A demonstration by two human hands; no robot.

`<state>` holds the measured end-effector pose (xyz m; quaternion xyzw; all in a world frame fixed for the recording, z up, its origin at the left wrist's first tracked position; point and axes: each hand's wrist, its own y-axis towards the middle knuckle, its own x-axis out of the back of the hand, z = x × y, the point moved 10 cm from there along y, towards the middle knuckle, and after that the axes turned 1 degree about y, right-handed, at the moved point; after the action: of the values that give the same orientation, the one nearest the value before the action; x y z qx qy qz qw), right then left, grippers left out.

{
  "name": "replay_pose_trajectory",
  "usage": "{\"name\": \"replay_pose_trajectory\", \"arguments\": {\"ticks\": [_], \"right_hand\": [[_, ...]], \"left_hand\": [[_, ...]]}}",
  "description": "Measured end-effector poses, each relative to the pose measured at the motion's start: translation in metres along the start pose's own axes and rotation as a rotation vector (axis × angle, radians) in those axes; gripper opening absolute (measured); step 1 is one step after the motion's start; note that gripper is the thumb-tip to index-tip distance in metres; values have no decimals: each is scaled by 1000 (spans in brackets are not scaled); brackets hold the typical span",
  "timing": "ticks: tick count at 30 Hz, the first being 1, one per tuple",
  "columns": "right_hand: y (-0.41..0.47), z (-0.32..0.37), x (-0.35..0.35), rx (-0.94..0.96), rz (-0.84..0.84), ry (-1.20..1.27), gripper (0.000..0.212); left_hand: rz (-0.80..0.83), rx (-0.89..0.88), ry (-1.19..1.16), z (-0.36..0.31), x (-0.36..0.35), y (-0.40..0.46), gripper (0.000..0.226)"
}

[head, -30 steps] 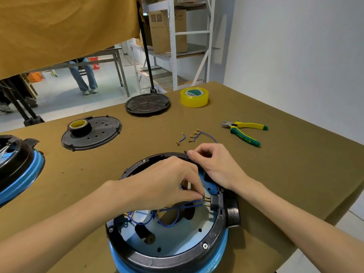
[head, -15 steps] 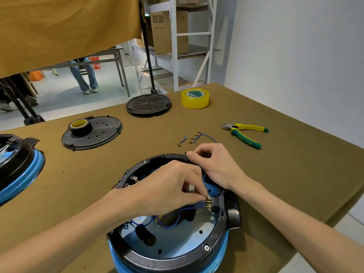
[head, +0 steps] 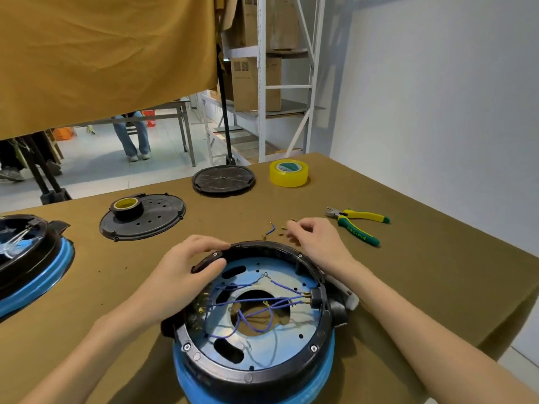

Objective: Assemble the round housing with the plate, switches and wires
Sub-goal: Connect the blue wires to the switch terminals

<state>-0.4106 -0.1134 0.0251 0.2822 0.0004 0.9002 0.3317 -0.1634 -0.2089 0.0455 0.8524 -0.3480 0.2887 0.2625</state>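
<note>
The left hand [head: 180, 275] grips the housing [head: 256, 330] rim on the brown table [head: 423, 287]; the right hand [head: 318, 240], beyond it, pinches loose wires [head: 271, 229]. Pliers [head: 357, 225] lie right, white wall [head: 437, 112] behind.

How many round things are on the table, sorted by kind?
Round housings: 2, one under the hands, one at the left edge
Black round cover plates: 2
Tape rolls: 2, clear yellow, black on a plate
Total: 6
</note>
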Motion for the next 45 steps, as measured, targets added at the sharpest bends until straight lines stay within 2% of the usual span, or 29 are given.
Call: {"name": "replay_pose_trajectory", "arguments": {"ticks": [2,3,5,7,10,13,15,17,19,22,25,29,32,34,38,42,45], "right_hand": [[21,-11,13,-26,-138,-168,26],[31,-17,14,-55,-154,-291,28],[44,-33,4,-138,-75,-545,41],[53,-39,-8,-129,-23,-748,42],[62,-30,-14,-41,-43,-794,27],[67,-23,-11,-55,-39,-838,20],[67,-22,-7,-72,-60,-874,22],[68,-11,-15,15,-48,-908,32],[68,4,-43,165,91,-871,42],[67,15,-82,290,326,-858,35],[70,20,-84,336,302,-813,21],[63,31,-79,348,263,-766,21],[44,61,-53,389,137,-368,13],[22,89,-34,454,98,-213,6],[-28,132,-27,524,226,-141,3],[-73,132,-61,461,464,-116,4],[-91,126,-75,459,544,-112,5]], "left_hand": [[18,67,-131,13,-5,-2,27],[13,93,-203,17,-8,-3,30],[-11,124,-300,22,-10,-4,37],[-20,132,-342,24,-11,-3,39],[-21,122,-362,26,-13,-3,37],[-24,118,-370,28,-12,-2,37],[-24,113,-366,29,-12,-2,37],[-26,112,-369,29,-12,-2,37],[-23,110,-374,29,-12,-2,35],[-22,108,-371,28,-12,-1,34],[-22,104,-373,28,-13,-2,33],[-16,104,-369,29,-12,-2,33],[-10,97,-363,29,-12,-2,33],[-2,95,-367,29,-12,-2,33],[-21,109,-382,29,-12,-1,33],[-82,138,-442,29,-11,-2,33],[-142,152,-432,28,-9,0,33]]}}
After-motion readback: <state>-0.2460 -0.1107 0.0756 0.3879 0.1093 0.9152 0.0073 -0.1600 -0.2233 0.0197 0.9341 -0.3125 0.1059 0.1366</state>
